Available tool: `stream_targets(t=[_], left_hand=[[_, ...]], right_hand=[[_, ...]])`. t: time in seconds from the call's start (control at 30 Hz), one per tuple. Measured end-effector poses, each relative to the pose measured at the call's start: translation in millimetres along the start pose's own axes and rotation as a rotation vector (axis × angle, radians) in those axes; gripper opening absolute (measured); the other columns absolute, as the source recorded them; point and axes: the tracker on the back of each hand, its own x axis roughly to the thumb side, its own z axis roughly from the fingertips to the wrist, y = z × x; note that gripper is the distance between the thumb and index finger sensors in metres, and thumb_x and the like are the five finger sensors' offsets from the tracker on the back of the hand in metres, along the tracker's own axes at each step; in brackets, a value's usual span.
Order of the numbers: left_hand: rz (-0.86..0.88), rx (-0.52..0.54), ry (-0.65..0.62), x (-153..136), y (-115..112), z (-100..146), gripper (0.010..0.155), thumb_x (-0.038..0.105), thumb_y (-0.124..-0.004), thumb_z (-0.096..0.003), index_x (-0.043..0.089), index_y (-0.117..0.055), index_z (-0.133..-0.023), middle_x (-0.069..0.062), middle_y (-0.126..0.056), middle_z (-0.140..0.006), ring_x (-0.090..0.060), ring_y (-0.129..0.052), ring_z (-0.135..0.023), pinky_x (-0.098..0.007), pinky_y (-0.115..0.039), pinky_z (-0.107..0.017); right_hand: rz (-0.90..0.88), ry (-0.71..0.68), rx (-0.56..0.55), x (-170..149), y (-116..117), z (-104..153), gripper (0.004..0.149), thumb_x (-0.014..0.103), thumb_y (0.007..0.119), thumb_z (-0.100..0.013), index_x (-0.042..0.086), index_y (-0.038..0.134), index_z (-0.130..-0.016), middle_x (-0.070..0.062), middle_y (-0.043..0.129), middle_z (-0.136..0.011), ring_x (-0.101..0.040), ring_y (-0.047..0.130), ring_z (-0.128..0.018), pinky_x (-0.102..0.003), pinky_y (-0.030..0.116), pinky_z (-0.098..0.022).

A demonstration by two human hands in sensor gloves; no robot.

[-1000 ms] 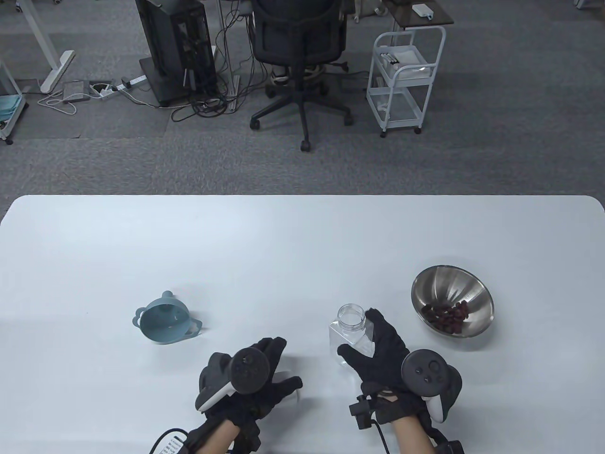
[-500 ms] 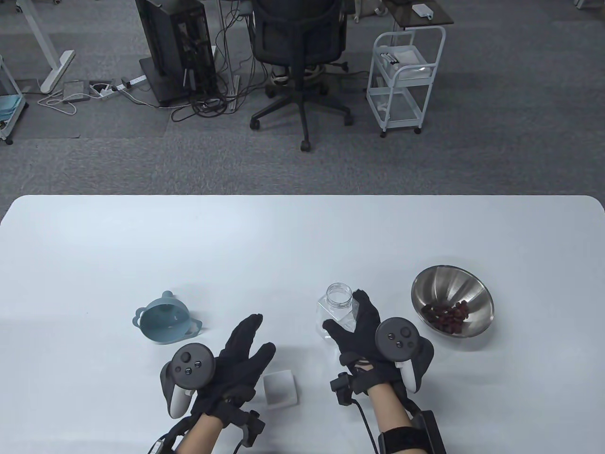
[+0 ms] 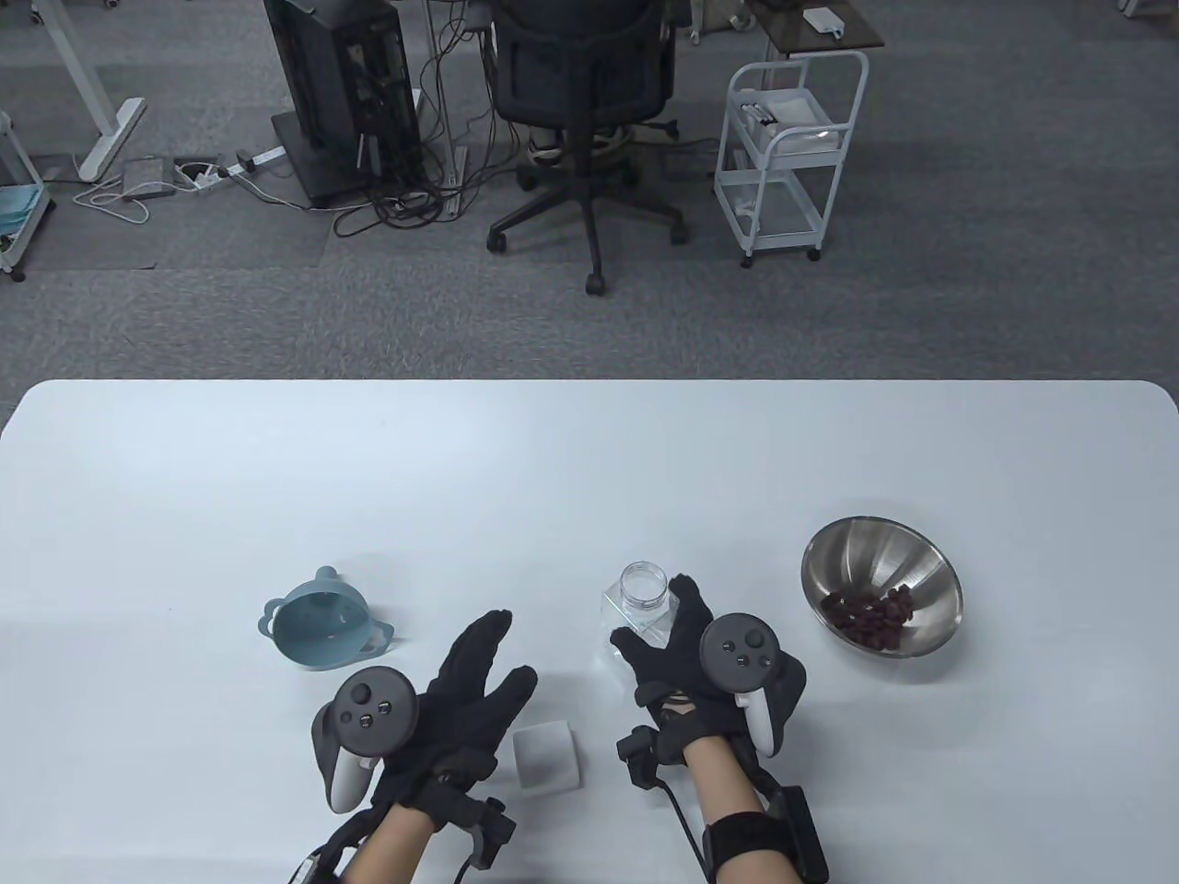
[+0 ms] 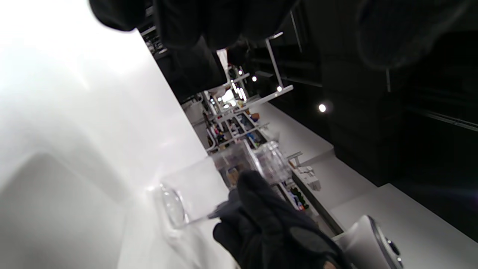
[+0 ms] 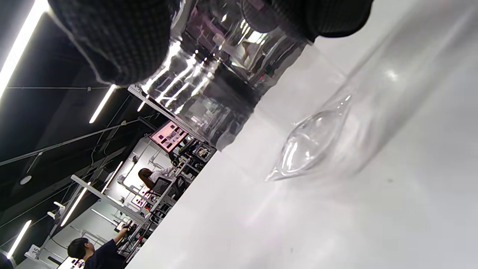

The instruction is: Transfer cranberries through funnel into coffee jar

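Note:
A clear, lidless coffee jar (image 3: 638, 603) stands on the white table (image 3: 589, 460). My right hand (image 3: 677, 645) grips its body from the near right side. It also shows in the left wrist view (image 4: 209, 183) and close up in the right wrist view (image 5: 224, 93). A blue-grey funnel (image 3: 321, 629) lies on its side at the left. A steel bowl (image 3: 880, 585) at the right holds dark red cranberries (image 3: 870, 612). My left hand (image 3: 470, 686) is flat and open with fingers spread, right of the funnel, holding nothing.
A white square lid (image 3: 547, 755) lies on the table between my hands, near the front edge. Beyond the table's far edge stand an office chair (image 3: 580, 101), a computer tower (image 3: 345, 92) and a white cart (image 3: 792, 138).
My right hand has slid the jar to the left and a little away from the bowl. My left hand turned palm-down, uncovered the white lid, then stayed still.

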Motion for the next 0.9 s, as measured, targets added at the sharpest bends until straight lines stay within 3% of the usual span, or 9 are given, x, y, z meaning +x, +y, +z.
stream_targets(t=[0.33, 0.5, 0.7, 0.8, 0.9], left_hand=[[-0.032, 0.009, -0.002, 0.8, 1.1, -0.2, 0.085, 0.068, -0.069, -0.0507, 0.019, -0.045, -0.116, -0.014, -0.046, -0.122, -0.048, -0.055, -0.111, -0.066, -0.053, -0.075], [-0.113, 0.031, -0.004, 6.5, 11.0, -1.6, 0.075, 0.053, -0.075, -0.0544, 0.021, -0.045, -0.115, -0.011, -0.044, -0.123, -0.047, -0.052, -0.112, -0.067, -0.050, -0.075], [-0.359, 0.120, 0.019, 13.0, 57.2, -2.8, 0.068, 0.039, -0.077, -0.0548, 0.027, -0.046, -0.114, -0.004, -0.044, -0.124, -0.042, -0.044, -0.115, -0.064, -0.046, -0.078], [-0.482, 0.165, 0.077, 6.5, 86.7, -4.8, 0.067, 0.039, -0.078, -0.0547, 0.027, -0.047, -0.113, -0.003, -0.045, -0.124, -0.041, -0.044, -0.115, -0.064, -0.046, -0.078], [-0.469, 0.186, 0.139, -6.9, 108.6, -8.1, 0.069, 0.043, -0.077, -0.0548, 0.027, -0.046, -0.114, -0.004, -0.043, -0.124, -0.042, -0.040, -0.116, -0.064, -0.044, -0.079]], right_hand=[[0.047, -0.016, 0.010, -0.8, 7.6, 4.0, 0.093, 0.045, 0.090, -0.041, -0.001, 0.036, -0.102, -0.025, 0.053, -0.107, -0.051, 0.066, -0.096, -0.054, 0.066, -0.066], [0.101, -0.004, 0.096, 0.2, 4.3, 4.5, 0.099, 0.050, 0.087, -0.043, -0.002, 0.028, -0.103, -0.028, 0.044, -0.110, -0.055, 0.056, -0.099, -0.059, 0.057, -0.067], [0.150, -0.108, 0.130, 9.7, -29.2, 13.1, 0.100, 0.059, 0.084, -0.043, 0.001, 0.031, -0.106, -0.027, 0.043, -0.113, -0.057, 0.049, -0.101, -0.063, 0.051, -0.069], [0.174, -0.178, 0.141, 13.1, -50.2, 21.5, 0.099, 0.061, 0.082, -0.044, 0.002, 0.032, -0.106, -0.026, 0.046, -0.113, -0.055, 0.054, -0.101, -0.062, 0.052, -0.069], [0.164, -0.225, 0.129, 12.2, -66.1, 30.7, 0.099, 0.062, 0.082, -0.044, 0.003, 0.033, -0.106, -0.025, 0.047, -0.113, -0.054, 0.055, -0.101, -0.062, 0.052, -0.069]])
